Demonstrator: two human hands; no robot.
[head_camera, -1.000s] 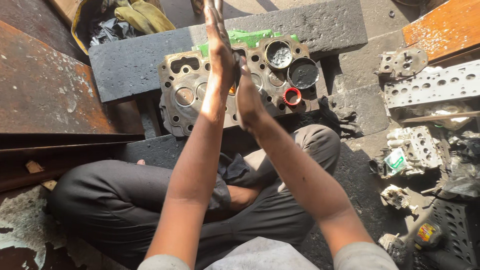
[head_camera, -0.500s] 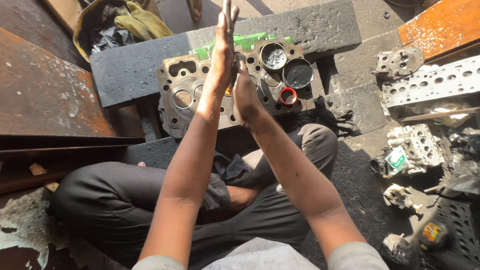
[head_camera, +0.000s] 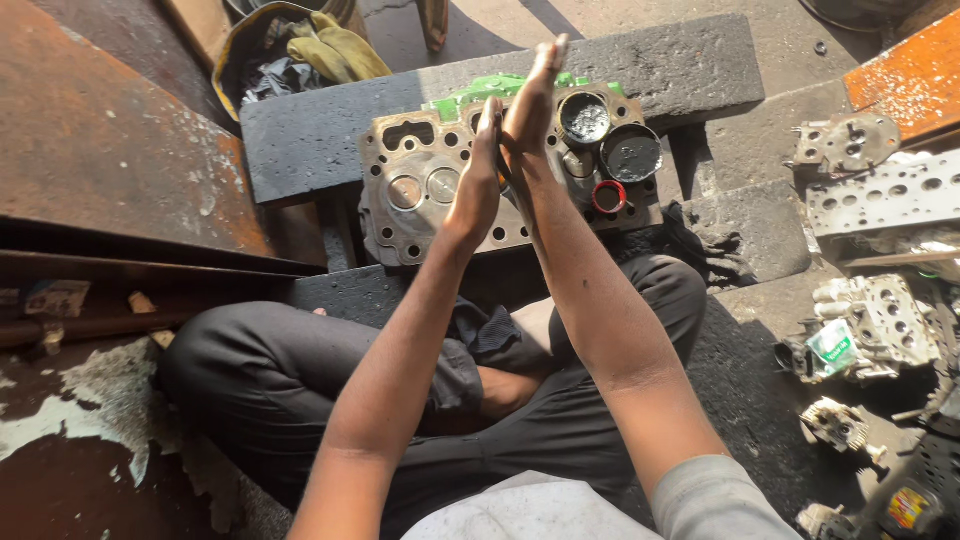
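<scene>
Both palms have slid against each other since the earlier frames: the right hand (head_camera: 530, 105) now sits further fwd, fingertips up past the green sheet (head_camera: 485, 90), while the left hand (head_camera: 478, 185) has dropped back toward the wrist of the other. Hands are flat and pressed together, fingers straight, not curled round anything; a thin dark stick or tool shaft seems to sit between the palms, but it's mostly hidden, so can't tell for sure what's being rolled.

Below the hands lies the cylinder head (head_camera: 420, 190), flat on the dark stone block (head_camera: 300, 130), w/ round valve seats showing on its left part. On its right end stand two open tins of dark paste (head_camera: 630, 152) and a small red cap (head_camera: 607, 196). Yellow gloves (head_camera: 340, 45) lie in a bag beyond the block. More engine parts (head_camera: 880, 195) sit off to the right, well apart.

Judging progress: looks like mid-work on one seat near the middle of the head, palms rubbing back and forth. Seats to the left look bare and exposed; whether they're already done isn't clear. Paste tins open, so likely more rubbing left.
</scene>
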